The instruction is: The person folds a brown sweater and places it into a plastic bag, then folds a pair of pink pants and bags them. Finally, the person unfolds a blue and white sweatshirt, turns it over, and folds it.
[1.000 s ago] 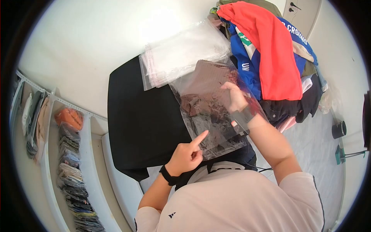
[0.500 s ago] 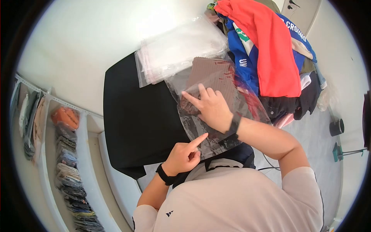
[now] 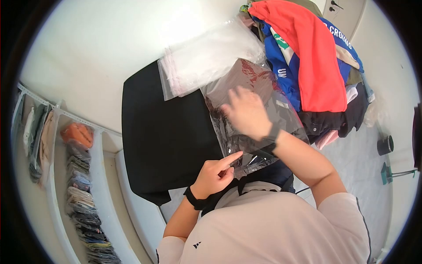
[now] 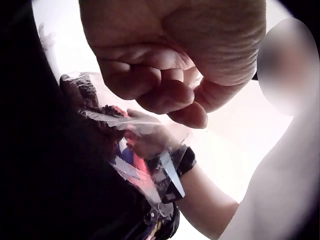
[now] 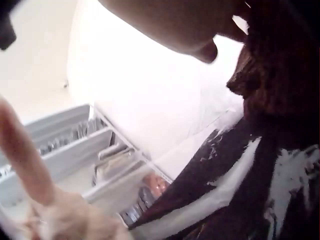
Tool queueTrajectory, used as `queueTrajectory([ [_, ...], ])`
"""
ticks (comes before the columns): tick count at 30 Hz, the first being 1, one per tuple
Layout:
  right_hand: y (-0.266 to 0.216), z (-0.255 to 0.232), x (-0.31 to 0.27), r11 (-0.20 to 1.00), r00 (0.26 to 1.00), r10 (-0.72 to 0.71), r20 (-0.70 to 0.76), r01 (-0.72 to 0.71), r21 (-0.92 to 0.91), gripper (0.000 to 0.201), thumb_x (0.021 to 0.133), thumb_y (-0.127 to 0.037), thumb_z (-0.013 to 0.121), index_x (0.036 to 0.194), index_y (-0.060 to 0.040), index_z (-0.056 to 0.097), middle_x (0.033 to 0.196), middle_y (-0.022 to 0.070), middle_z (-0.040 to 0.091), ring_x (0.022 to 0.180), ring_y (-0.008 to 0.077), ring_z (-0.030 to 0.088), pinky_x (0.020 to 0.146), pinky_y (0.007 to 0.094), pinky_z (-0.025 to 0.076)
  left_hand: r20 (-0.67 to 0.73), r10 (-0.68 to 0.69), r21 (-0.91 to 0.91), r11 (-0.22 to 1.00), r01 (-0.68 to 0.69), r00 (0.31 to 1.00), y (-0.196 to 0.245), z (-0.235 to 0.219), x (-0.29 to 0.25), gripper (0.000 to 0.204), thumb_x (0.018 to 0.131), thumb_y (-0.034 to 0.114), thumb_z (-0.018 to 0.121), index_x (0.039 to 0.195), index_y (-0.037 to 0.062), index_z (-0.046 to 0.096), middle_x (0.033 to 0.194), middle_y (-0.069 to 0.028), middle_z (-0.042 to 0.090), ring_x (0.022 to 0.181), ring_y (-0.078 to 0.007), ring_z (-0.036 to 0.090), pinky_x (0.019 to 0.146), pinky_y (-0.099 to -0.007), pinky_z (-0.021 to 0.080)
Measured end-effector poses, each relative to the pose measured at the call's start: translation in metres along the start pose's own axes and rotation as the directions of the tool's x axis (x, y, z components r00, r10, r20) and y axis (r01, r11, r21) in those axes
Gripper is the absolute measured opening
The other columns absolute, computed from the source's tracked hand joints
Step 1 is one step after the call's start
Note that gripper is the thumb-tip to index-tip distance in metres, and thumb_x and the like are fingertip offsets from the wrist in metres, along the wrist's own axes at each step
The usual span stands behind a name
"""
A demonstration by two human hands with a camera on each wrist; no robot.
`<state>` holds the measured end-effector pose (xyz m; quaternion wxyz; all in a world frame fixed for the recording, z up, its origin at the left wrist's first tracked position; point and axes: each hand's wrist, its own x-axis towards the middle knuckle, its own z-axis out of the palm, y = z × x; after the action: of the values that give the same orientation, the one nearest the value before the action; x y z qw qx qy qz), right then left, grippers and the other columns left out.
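A clear plastic bag [image 3: 252, 160] with a folded brown garment [image 3: 226, 81] in it lies over the right part of the black-covered table. The right hand [image 3: 248, 110], blurred and palm down, is over the middle of the bag, its fingers loosely spread toward the upper left. At the bag's near edge is the left hand [image 3: 213, 176], index finger straight with its tip at the film, the other fingers bent. Those bent fingers [image 4: 165, 95] hold nothing in the left wrist view. Both wrists wear black bands.
A stack of clear bags [image 3: 211, 57] sits at the table's back, against the wall. To the right rises a clothes pile with a red garment [image 3: 316, 66] on top. Shelves at left hold bagged clothes [image 3: 81, 200]. Black cloth [image 3: 167, 136] covers the table.
The right hand has moved left across the bag, turning palm down. The bag's upper part has shifted slightly with it. The left hand stays at the near edge.
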<state>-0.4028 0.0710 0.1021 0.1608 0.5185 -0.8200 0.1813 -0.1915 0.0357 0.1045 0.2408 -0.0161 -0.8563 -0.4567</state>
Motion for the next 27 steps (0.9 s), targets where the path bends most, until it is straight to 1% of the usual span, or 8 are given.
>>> queueTrajectory([
  [5,0.044,-0.008,-0.023,0.829,0.809,0.504,-0.303,-0.355,0.432,0.058,0.086,-0.025,0.061,0.128,0.0085,0.041,0.126,0.0276,0.048,0.115,0.0397,0.047,0.101,0.0432,0.035,0.106,0.004,-0.104,0.995,0.007,0.994,0.000,0.002,-0.003,0.054,0.071,-0.009,0.055,0.123,0.0038,0.058,0.049,-0.0038,0.037,0.041,-0.0145,0.034,0.044,-0.0265,0.030],
  [7,0.044,-0.032,-0.022,-0.278,0.614,0.584,0.530,-0.462,0.842,0.056,0.088,-0.026,0.059,0.131,0.0053,0.041,0.138,0.0188,0.042,0.127,0.0322,0.038,0.104,0.0364,0.030,0.190,0.013,-0.108,0.994,0.008,0.982,0.003,0.006,-0.002,0.054,0.072,-0.007,0.056,0.125,0.0039,0.057,0.049,-0.0043,0.039,0.041,-0.0147,0.038,0.044,-0.0264,0.032],
  [8,0.071,-0.008,-0.024,-0.385,0.645,0.457,0.613,-0.478,0.790,0.060,0.086,-0.031,0.062,0.135,-0.0033,0.041,0.142,0.0113,0.040,0.130,0.0280,0.034,0.105,0.0385,0.026,0.267,0.038,-0.116,0.993,-0.008,0.963,0.005,0.010,0.000,0.053,0.073,-0.005,0.058,0.126,0.0043,0.056,0.049,-0.0045,0.040,0.041,-0.0147,0.039,0.044,-0.0266,0.034],
  [13,0.068,-0.029,0.007,-0.383,0.533,0.338,0.775,-0.674,0.631,0.059,0.083,-0.036,0.064,0.134,-0.0148,0.045,0.137,0.0057,0.047,0.129,0.0243,0.037,0.107,0.0463,0.020,0.501,-0.109,-0.036,0.989,0.146,0.859,0.035,-0.040,0.025,0.054,0.074,0.016,0.072,0.126,0.0078,0.057,0.055,-0.0073,0.058,0.046,-0.0153,0.053,0.052,-0.0245,0.043],
  [15,0.071,-0.028,0.014,-0.331,0.457,0.332,0.825,-0.762,0.556,0.057,0.082,-0.035,0.064,0.133,-0.0180,0.046,0.134,0.0046,0.050,0.129,0.0234,0.038,0.107,0.0479,0.019,0.122,0.054,-0.120,0.992,-0.040,0.991,0.015,-0.062,0.036,0.024,0.075,0.015,0.072,0.060,0.0028,0.057,0.115,-0.0172,0.064,0.050,-0.0133,0.056,0.050,-0.0230,0.045],
  [18,0.071,-0.033,0.016,-0.384,0.517,0.184,0.836,-0.745,0.545,0.051,0.084,-0.030,0.061,0.131,-0.0138,0.047,0.129,0.0078,0.054,0.124,0.0247,0.045,0.106,0.0477,0.026,-0.208,-0.448,-0.128,0.894,0.430,0.870,0.006,-0.094,0.080,0.037,0.091,0.013,0.056,0.124,-0.0016,0.051,0.075,-0.0026,0.056,0.062,-0.0061,0.053,0.056,-0.0196,0.043],
  [23,0.085,-0.002,0.007,-0.695,0.628,-0.005,0.778,-0.562,0.448,0.045,0.084,-0.018,0.058,0.126,-0.0022,0.048,0.125,0.0147,0.055,0.113,0.0300,0.053,0.099,0.0489,0.040,-0.162,-0.847,-0.335,0.530,0.779,0.506,-0.098,-0.098,0.115,0.049,0.090,0.040,0.057,0.113,-0.0024,0.054,0.095,-0.0102,0.058,0.080,-0.0150,0.056,0.071,-0.0276,0.050],
  [27,0.087,0.008,-0.007,-0.723,0.702,-0.041,0.711,-0.512,0.464,0.044,0.084,-0.018,0.058,0.124,-0.0012,0.049,0.123,0.0156,0.056,0.114,0.0309,0.052,0.101,0.0494,0.039,-0.144,-0.819,-0.341,0.568,0.749,0.556,-0.131,-0.082,0.125,0.035,0.090,0.038,0.058,0.098,0.0034,0.058,0.086,-0.0040,0.059,0.071,-0.0104,0.052,0.065,-0.0259,0.049],
])
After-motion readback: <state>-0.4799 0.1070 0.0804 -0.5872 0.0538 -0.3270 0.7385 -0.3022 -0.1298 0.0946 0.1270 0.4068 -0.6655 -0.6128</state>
